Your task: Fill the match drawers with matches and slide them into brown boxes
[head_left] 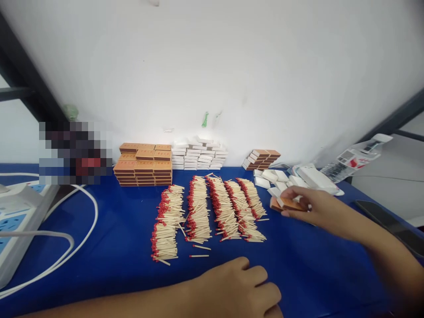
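Observation:
Several rows of red-tipped matches (212,210) lie on a blue table cover (126,247). My right hand (314,205) reaches to the right of them, its fingers closed on an orange matchbox (289,204) beside loose white inner trays (274,179). My left hand (245,287) rests near the front edge, fingers curled into a loose fist, just below the matches; nothing shows in it.
Stacked orange matchboxes (144,165), white trays (198,154) and a small mixed stack (261,159) line the white wall. A white power strip (16,221) with cables lies at the left. A dark phone (391,225) and plastic packaging (357,159) sit at the right.

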Demonstrator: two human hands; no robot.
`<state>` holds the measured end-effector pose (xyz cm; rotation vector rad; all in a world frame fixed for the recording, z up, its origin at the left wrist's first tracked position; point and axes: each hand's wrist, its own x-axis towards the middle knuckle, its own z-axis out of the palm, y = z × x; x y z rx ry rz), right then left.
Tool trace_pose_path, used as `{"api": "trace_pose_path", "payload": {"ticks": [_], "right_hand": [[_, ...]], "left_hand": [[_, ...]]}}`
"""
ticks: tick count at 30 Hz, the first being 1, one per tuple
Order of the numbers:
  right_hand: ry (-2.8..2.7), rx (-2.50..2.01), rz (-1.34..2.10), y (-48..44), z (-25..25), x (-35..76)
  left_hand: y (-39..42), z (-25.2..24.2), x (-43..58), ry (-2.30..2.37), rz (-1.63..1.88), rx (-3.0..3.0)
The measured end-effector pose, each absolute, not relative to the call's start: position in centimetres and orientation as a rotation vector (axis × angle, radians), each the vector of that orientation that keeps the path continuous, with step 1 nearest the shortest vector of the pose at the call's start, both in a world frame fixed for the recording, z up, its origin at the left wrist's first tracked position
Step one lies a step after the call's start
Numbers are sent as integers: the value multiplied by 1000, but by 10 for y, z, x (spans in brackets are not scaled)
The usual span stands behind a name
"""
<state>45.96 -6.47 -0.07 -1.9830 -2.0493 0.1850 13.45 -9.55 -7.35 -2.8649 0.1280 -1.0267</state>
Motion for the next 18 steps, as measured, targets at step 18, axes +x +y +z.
{"api": "trace_pose_path", "payload": {"ticks": [18], "right_hand": [[-2194, -1088, 466, -53, 34, 313]], "left_hand": [[-53, 11, 85, -1049, -1463, -2699]]}}
